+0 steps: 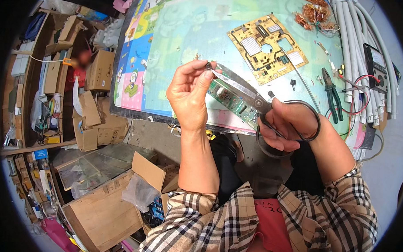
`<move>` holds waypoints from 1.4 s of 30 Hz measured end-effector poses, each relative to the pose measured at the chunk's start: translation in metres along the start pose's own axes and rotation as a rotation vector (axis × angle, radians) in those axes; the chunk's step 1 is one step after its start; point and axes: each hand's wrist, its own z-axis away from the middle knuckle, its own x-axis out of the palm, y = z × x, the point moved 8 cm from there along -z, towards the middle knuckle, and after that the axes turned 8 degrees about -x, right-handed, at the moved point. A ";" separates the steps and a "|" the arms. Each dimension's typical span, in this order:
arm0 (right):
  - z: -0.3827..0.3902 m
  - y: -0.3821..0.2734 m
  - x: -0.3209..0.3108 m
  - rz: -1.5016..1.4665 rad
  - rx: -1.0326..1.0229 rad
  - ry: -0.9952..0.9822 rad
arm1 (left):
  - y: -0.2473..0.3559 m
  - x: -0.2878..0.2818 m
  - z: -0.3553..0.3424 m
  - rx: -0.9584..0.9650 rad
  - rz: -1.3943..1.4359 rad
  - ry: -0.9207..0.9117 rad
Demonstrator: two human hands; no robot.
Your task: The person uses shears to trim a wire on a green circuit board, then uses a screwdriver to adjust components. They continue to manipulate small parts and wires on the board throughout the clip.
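Observation:
My left hand (188, 88) pinches a small dark part (208, 66) between thumb and fingertips; it is too small to name. My right hand (283, 124) grips a pair of scissors (240, 86) by the large black handle loops. The blades point left, and their tips reach the small part at my left fingertips. Below the blades, a narrow green circuit board (231, 101) lies at the table's near edge, partly covered by the scissors. Farther back rests a larger tan circuit board (257, 50) with silvery heat sinks or shields on it.
Green-handled pliers (332, 97) lie on the patterned table (169, 40) at right, near small black parts (293, 83). Copper wire coils (315, 14), pale tubes (353, 51) and a multimeter (375, 67) with red leads are beyond. Cardboard boxes (101, 73) and shelving stand left.

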 end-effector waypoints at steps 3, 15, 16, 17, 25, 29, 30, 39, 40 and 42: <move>0.001 0.003 0.000 -0.107 0.026 0.027 | -0.001 -0.001 0.001 0.014 -0.033 0.034; -0.006 -0.009 -0.001 0.040 -0.113 0.191 | -0.009 0.016 0.009 -0.039 -0.001 0.092; -0.004 -0.010 -0.005 0.015 -0.114 0.210 | -0.010 0.019 0.009 -0.056 0.028 0.089; -0.003 -0.011 -0.008 -0.010 -0.115 0.230 | -0.012 0.021 0.009 -0.073 0.058 0.085; 0.006 -0.011 -0.003 -0.005 -0.054 0.126 | -0.010 0.012 0.004 -0.065 0.075 0.103; 0.003 -0.008 0.000 0.021 -0.038 0.111 | -0.010 0.009 0.004 -0.046 0.036 0.107; 0.002 -0.009 0.001 0.062 -0.034 0.106 | -0.009 0.009 0.004 -0.046 0.031 0.111; 0.002 -0.004 -0.001 -0.051 -0.013 0.105 | -0.003 0.008 0.004 -0.019 -0.012 0.112; 0.002 -0.003 -0.001 -0.067 -0.011 0.097 | -0.004 0.008 0.004 -0.024 -0.015 0.105; 0.000 -0.005 0.001 -0.040 -0.033 0.090 | -0.005 0.008 0.005 -0.033 -0.021 0.090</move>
